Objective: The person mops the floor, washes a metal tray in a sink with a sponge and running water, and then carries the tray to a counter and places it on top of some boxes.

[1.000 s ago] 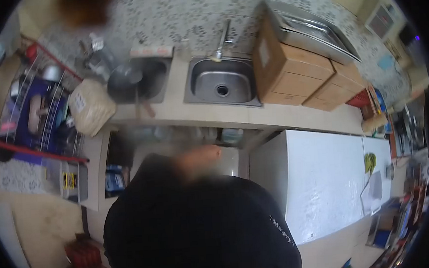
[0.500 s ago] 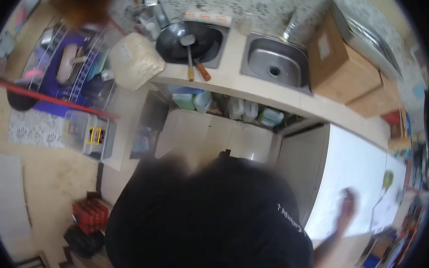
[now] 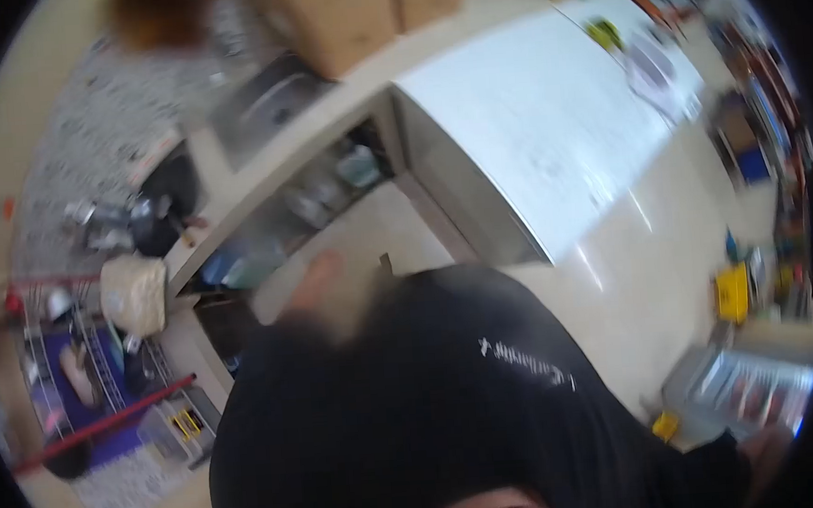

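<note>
At the lower right edge, my right forearm and part of my right hand [image 3: 770, 444] come out of a black sleeve, blurred, with the fingers not made out. Close beside them is a grey-framed, fridge-like case [image 3: 689, 381] whose lit inside holds reddish things. I do not see my left hand. My black shirt [image 3: 388, 413] with white lettering fills the lower middle. A blurred skin-coloured shape, seemingly a bare foot [image 3: 322, 270], shows on the floor in front of me.
A white-topped counter [image 3: 500, 109] bears a green thing [image 3: 603, 32] and a pale, purplish container [image 3: 651, 67]. Left of it are cardboard boxes [image 3: 346, 20], a sink [image 3: 272, 109], a wok [image 3: 174, 180] and a dish rack [image 3: 96, 357]. Pale floor [image 3: 631, 277] runs along the right, by a yellow box [image 3: 732, 292].
The view has swung to the right, so sink and wok now lie at the left. My right hand has moved from above the white counter to beside the lit case.
</note>
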The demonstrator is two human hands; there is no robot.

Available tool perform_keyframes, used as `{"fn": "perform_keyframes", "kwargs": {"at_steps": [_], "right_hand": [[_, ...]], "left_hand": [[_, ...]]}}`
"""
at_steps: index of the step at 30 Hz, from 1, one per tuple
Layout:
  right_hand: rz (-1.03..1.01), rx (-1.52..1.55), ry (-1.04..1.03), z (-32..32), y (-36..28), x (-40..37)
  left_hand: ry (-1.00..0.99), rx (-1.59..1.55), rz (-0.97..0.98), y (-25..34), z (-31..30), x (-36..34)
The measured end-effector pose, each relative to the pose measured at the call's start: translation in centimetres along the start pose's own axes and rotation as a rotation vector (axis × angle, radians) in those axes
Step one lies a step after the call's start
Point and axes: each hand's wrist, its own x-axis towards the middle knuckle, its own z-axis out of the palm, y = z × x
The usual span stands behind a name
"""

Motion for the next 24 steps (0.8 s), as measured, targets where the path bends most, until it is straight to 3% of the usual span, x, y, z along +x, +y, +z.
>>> {"fn": "perform_keyframes", "kwargs": {"at_steps": [4,9,11,13,14,17,18,19,21,24], "right_hand": [[0.081,-0.073,-0.042,-2.9,-2.5,-4.2],[0.306,0.002,-0.034,-6.2,-3.1,-9.0],[0.321,-0.109,-0.093,-7.5,-4.5,-9.9],[0.351,-0.202,-0.156,-8.3,-6.8,-11.1],[0.400,-0.202,-0.172,-8.8,-7.1,-11.9],[0.495,-0.216,-0.219,-10.5,-9.8,-13.5],[0.537,-0.212,-0.231,-11.1,-10.3,-14.3],[0.568,-0.217,-0.241,-11.9,-10.5,-14.8],[0.640,-0.250,-0.283,-13.4,-11.7,-16.3],[0.757,-0.267,-0.336,-15.9,-13.9,-19.6]], "left_hand": [[-0.166,0.293,0.292,10.3,5.6,2.6],[-0.399,0.518,0.468,19.2,13.2,3.3],[-0.464,0.567,0.723,22.8,14.7,7.7],[-0.628,0.566,0.785,29.4,17.7,6.1],[-0.802,0.539,0.527,31.9,19.4,1.5],[-0.662,0.785,0.813,44.9,22.6,-4.9],[-0.677,0.649,0.903,48.9,23.7,-5.6],[-0.651,0.551,1.081,55.7,24.2,-9.2],[-0.366,0.298,1.795,66.3,23.7,-16.2],[-0.080,-0.227,2.477,74.4,23.8,-25.4]]}}
